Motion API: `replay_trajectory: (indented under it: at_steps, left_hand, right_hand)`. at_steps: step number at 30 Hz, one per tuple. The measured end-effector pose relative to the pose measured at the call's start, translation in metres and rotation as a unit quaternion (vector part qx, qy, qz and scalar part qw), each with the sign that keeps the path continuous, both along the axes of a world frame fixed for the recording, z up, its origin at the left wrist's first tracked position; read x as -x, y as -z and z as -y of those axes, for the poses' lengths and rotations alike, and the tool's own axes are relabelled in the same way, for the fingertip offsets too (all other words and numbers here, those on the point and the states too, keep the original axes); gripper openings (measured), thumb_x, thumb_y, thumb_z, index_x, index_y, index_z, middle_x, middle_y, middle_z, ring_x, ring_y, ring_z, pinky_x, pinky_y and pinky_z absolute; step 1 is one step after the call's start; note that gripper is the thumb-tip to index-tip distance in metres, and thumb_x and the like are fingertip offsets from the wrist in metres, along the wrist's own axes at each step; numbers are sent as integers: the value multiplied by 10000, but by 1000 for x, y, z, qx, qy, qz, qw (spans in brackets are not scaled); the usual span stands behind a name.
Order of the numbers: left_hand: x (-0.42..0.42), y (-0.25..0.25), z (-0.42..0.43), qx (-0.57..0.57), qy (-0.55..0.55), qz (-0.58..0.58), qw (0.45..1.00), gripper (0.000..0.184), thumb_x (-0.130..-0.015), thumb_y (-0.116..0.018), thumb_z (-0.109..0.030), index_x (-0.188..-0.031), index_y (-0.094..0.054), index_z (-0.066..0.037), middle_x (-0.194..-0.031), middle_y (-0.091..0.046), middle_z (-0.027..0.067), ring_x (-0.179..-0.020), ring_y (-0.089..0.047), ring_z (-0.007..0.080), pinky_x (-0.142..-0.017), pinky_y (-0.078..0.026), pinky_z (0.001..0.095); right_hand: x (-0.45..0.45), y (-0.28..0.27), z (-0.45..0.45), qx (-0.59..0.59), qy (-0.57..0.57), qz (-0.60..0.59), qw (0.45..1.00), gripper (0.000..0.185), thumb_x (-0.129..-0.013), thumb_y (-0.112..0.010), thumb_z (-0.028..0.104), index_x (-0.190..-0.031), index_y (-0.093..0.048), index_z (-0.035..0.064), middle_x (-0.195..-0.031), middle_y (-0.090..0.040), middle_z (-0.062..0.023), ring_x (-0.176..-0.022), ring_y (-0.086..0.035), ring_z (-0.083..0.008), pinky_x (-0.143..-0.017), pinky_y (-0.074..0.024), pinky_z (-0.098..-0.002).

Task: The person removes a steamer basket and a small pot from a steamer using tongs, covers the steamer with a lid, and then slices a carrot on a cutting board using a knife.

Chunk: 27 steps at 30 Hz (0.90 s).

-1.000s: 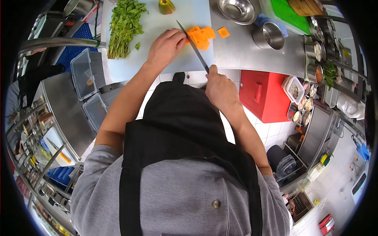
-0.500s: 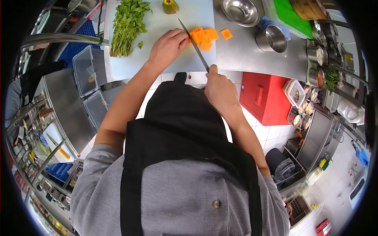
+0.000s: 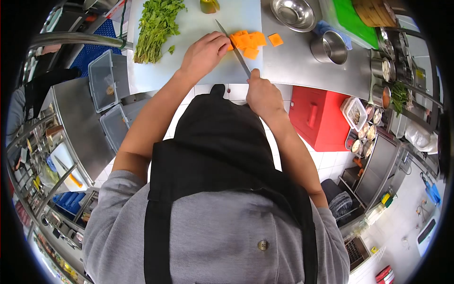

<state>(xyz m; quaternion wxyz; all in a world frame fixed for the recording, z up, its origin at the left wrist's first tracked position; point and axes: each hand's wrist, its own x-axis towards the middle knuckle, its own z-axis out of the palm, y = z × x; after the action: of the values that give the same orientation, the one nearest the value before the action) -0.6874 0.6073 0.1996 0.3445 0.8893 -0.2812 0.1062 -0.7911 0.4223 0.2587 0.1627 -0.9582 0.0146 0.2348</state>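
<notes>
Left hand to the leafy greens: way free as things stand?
Likely yes. Between the left hand and the leafy greens, the cutting board shows only a small loose sprig; the knife is on the hand's other side. It would first have to leave the orange pieces.

We see a steel bowl (image 3: 293,14) near a steel pot (image 3: 328,48), blue cloth (image 3: 323,27) just beside. We note a red cabinet (image 3: 312,118).

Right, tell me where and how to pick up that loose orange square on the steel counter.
Probably best pinched by two opposite edges, from above on the person's side: the orange square lies flat, apart from the orange pile, with bare steel counter on its near side.
</notes>
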Motion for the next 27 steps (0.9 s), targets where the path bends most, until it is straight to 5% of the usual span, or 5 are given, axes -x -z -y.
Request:
replay_trajectory:
  at_steps: [3,15,20,27]
  left_hand:
    - [-2,0,0,-5,0,-18,1000,89,-915,-687,-119,-989,-679,-71,-1042,-694,31,-861,-690,263,-742,-578,344]
    - [-2,4,-1,4,0,-25,1000,111,-903,-705,-113,-1000,-681,-65,-1069,-688,34,-867,-685,272,-759,-568,353]
    - [3,8,-10,-27,11,94,995,155,-890,-728,-116,-1041,-713,-87,-1096,-697,8,-968,-659,249,-857,-517,384]
    - [-2,25,-7,42,14,63,997,145,-898,-722,-133,-1039,-713,-100,-1113,-661,59,-1004,-595,293,-863,-510,399]
  right_hand:
    - [7,-29,-4,18,-3,-15,1000,222,-919,-524,47,-1112,-495,-60,-814,-714,-265,-769,-732,-434,-720,-600,-497]
    - [13,-11,-2,13,-1,21,1000,243,-907,-525,41,-1123,-490,-64,-843,-718,-271,-771,-733,-434,-723,-606,-495]
    - [0,20,-5,13,0,0,1000,252,-902,-529,38,-1129,-492,-64,-853,-720,-273,-801,-736,-439,-726,-606,-504]
    - [5,-20,-7,20,-6,-6,1000,243,-906,-524,35,-1127,-482,-55,-813,-713,-259,-777,-733,-430,-715,-600,-504]
